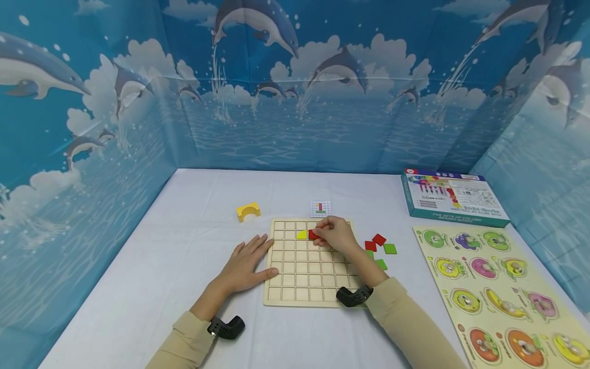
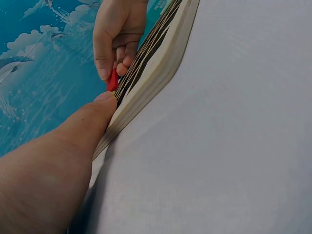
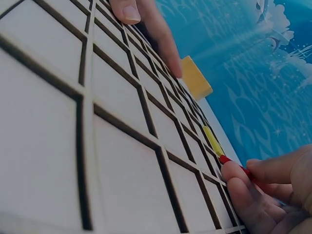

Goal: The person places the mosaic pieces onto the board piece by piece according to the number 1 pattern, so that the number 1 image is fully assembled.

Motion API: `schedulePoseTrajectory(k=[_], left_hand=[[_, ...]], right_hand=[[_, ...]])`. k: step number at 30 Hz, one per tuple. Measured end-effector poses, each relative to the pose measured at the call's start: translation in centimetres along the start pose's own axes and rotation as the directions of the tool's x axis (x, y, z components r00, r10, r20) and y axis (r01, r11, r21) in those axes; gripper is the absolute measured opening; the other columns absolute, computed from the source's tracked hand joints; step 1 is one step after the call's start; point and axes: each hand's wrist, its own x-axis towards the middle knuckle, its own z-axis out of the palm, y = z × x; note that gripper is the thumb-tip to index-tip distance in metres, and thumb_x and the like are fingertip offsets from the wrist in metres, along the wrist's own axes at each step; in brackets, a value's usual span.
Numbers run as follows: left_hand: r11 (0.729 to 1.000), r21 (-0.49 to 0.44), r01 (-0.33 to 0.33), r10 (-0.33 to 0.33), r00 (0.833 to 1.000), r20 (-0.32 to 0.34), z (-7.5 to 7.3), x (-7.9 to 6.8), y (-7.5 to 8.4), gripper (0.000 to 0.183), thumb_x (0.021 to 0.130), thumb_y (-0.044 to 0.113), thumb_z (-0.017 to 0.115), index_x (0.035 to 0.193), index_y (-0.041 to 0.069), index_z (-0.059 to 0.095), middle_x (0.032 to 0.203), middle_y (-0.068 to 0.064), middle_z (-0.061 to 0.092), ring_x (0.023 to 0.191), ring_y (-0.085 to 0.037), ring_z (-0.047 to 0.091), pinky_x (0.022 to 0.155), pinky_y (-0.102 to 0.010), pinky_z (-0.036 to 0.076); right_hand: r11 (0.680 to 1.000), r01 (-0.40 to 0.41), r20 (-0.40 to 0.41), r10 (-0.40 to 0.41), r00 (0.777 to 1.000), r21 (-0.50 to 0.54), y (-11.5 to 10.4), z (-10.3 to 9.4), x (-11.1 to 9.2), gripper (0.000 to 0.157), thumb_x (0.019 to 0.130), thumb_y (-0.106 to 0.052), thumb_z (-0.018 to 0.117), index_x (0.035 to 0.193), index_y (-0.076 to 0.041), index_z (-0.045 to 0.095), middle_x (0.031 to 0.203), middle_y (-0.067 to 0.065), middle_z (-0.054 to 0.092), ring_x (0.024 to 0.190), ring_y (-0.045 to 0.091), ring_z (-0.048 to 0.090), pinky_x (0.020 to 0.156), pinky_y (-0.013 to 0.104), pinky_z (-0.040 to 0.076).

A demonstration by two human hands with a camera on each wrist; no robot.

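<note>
A wooden grid board with square cells lies on the white table. Between thumb and fingers my right hand pinches a red square tile, held at a cell in the board's upper part. Just left of it a yellow triangular tile sits in a cell. In the right wrist view the red tile is partly hidden by the fingers, beside the yellow tile. My left hand rests at the board's left edge, fingers spread, with the thumb on the rim.
Loose red tiles and green tiles lie right of the board. Behind it is a small pattern card; a yellow arch block stands at back left. A box and a fruit puzzle board occupy the right side.
</note>
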Motion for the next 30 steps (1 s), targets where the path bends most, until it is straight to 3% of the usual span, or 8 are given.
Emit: schedulePoseTrajectory(k=[15, 30], left_hand=[[1.0, 0.004, -0.001, 0.001, 1.0, 0.004, 0.0, 0.1, 0.1, 0.082, 0.091, 0.062, 0.052, 0.154, 0.014, 0.031, 0.16, -0.007, 0.024, 0.147, -0.027, 0.015, 0.116, -0.054, 0.01], [1.0, 0.005, 0.008, -0.008, 1.0, 0.011, 0.0, 0.0, 0.1, 0.082, 0.091, 0.062, 0.052, 0.155, 0.014, 0.03, 0.16, -0.007, 0.023, 0.148, -0.026, 0.014, 0.116, -0.054, 0.009]], right_hand=[[0.997, -0.043, -0.035, 0.041, 0.999, -0.07, -1.2, 0.5, -0.1, 0.011, 0.092, -0.004, 0.066, 0.098, 0.005, 0.062, 0.078, 0.014, 0.065, 0.056, 0.014, 0.066, 0.055, 0.025, 0.055], [0.967, 0.002, -0.096, -0.027, 0.995, -0.254, -1.6, 1.6, -0.2, 0.009, 0.092, -0.006, 0.065, 0.091, 0.001, 0.06, 0.077, 0.013, 0.067, 0.055, 0.016, 0.065, 0.048, 0.022, 0.047]])
